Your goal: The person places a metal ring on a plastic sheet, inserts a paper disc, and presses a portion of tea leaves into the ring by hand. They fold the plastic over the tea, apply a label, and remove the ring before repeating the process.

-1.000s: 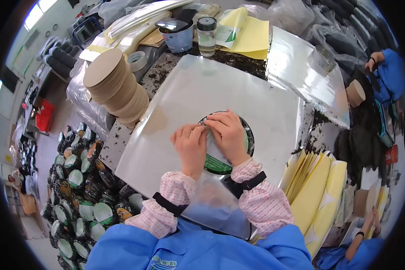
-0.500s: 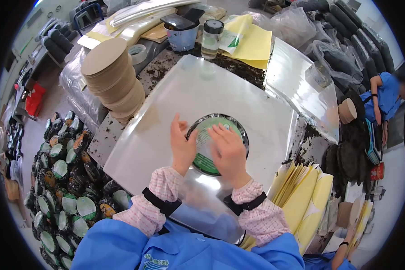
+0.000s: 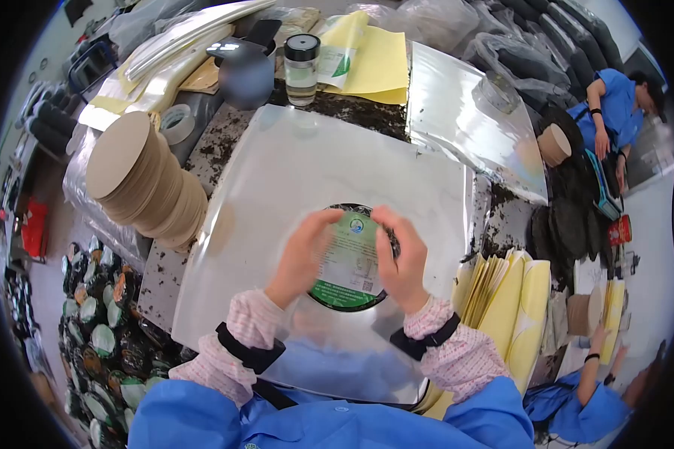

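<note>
A round dark disc (image 3: 347, 305) in shiny clear wrap lies on the pale metal sheet (image 3: 254, 172). Its top bears a green printed label (image 3: 352, 258) with a logo and a small square code. My left hand (image 3: 304, 254) is slightly blurred at the disc's left side, fingers stretched and curved toward its upper rim. At the right side, my right hand (image 3: 403, 258) is cupped with thumb and fingers apart, the thumb beside the label's edge. Whether either hand presses on the disc cannot be made out. Parts of the rim are hidden behind both hands.
Tall stacks of brown cardboard discs (image 3: 138, 176) stand left. Many wrapped discs (image 3: 105, 337) are heaped lower left. Yellow paper sheets (image 3: 509, 314) lie right. A lidded jar (image 3: 302, 71) and tape roll (image 3: 177, 123) sit at the back. Co-workers in blue (image 3: 614, 108) are at right.
My view has shifted a little. My right hand has moved off the label's middle to the disc's right side, uncovering the print. My left hand has come in over the left rim.
</note>
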The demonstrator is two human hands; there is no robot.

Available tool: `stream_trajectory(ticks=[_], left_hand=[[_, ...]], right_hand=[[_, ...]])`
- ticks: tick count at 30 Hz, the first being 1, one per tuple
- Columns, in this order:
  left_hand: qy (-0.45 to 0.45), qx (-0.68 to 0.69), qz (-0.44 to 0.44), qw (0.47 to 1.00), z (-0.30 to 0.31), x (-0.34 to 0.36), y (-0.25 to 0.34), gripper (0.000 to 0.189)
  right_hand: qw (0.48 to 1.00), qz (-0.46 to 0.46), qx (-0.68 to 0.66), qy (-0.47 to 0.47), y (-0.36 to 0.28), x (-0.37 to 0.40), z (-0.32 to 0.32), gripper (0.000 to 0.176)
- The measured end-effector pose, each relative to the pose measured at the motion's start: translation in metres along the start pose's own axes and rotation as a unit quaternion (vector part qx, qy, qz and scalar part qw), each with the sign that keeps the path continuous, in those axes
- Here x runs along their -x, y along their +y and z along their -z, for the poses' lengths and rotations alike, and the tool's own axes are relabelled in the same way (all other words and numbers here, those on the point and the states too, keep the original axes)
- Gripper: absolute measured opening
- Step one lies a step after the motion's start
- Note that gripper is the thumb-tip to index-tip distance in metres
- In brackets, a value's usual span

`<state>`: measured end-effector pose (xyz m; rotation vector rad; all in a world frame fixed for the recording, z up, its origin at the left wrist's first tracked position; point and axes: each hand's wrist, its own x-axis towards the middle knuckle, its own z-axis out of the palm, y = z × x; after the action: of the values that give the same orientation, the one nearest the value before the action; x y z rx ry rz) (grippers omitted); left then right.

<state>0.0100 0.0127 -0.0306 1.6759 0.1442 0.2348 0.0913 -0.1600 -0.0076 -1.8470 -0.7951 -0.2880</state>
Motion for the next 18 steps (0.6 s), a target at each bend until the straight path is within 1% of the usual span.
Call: stream_trajectory(ticks=[1,2,3,4,5,6,7,9,10,11,12,13,14,15,16,17,18], left_hand=[[-0.049,-0.218,-0.091,0.971,-0.010,0.005,0.009,0.063],[-0.099,-0.418,-0.176,0.885,-0.021,0.013,0.013,0.072],[-0.121,-0.495,-0.173,0.843,-0.029,0.014,0.009,0.092],[-0.125,-0.474,-0.162,0.856,-0.030,0.020,0.004,0.092],[-0.115,-0.461,-0.161,0.865,-0.027,0.017,0.001,0.092],[-0.068,-0.462,-0.199,0.862,-0.026,0.021,0.002,0.083],[-0.107,-0.410,-0.149,0.893,-0.026,0.034,0.006,0.076],[-0.175,-0.313,-0.070,0.931,-0.016,0.032,0.021,0.062],[-0.125,-0.271,-0.247,0.922,-0.011,0.050,0.031,0.040],[-0.130,-0.188,-0.326,0.918,0.001,0.062,0.059,0.028],[0.001,-0.167,-0.273,0.947,0.005,0.071,0.063,0.025],[0.133,-0.140,-0.211,0.958,0.007,0.079,0.064,0.023],[0.130,-0.141,-0.112,0.975,0.016,0.073,0.032,0.023],[0.129,-0.147,-0.023,0.980,0.032,0.048,-0.024,0.023],[0.131,-0.157,0.050,0.978,0.051,0.016,-0.047,0.023],[0.127,-0.196,0.071,0.970,0.047,0.014,-0.040,0.023],[0.126,-0.233,0.089,0.960,0.040,0.021,-0.035,0.024]], right_hand=[[0.997,-0.032,0.062,-0.031,0.008,-0.013,-0.009,0.023],[0.988,-0.070,0.124,-0.065,0.019,-0.018,-0.019,0.021],[0.970,-0.114,0.186,-0.105,0.022,-0.009,-0.022,0.021],[0.978,-0.105,0.163,-0.075,0.004,-0.002,-0.018,0.021],[0.987,-0.079,0.138,-0.037,-0.014,-0.010,-0.014,0.022],[0.992,-0.055,0.113,0.000,-0.034,-0.014,-0.009,0.023],[0.993,-0.014,0.115,-0.006,-0.050,-0.003,0.000,0.022],[0.989,0.089,0.121,0.003,-0.069,0.011,0.024,0.020],[0.986,0.104,0.126,0.027,-0.068,0.020,0.034,0.023],[0.990,0.048,0.125,0.042,-0.058,0.032,0.042,0.028],[0.991,-0.011,0.122,0.052,-0.044,0.047,0.048,0.032],[0.989,-0.070,0.119,0.057,-0.033,0.066,0.054,0.036],[0.982,-0.155,0.106,0.030,-0.031,0.088,0.060,0.036],[0.970,-0.228,0.085,0.010,-0.030,0.102,0.059,0.035],[0.956,-0.289,0.057,0.000,-0.031,0.106,0.054,0.035],[0.962,-0.268,0.053,-0.001,-0.039,0.113,0.048,0.032],[0.963,-0.268,0.016,0.017,-0.041,0.121,0.045,0.033]])
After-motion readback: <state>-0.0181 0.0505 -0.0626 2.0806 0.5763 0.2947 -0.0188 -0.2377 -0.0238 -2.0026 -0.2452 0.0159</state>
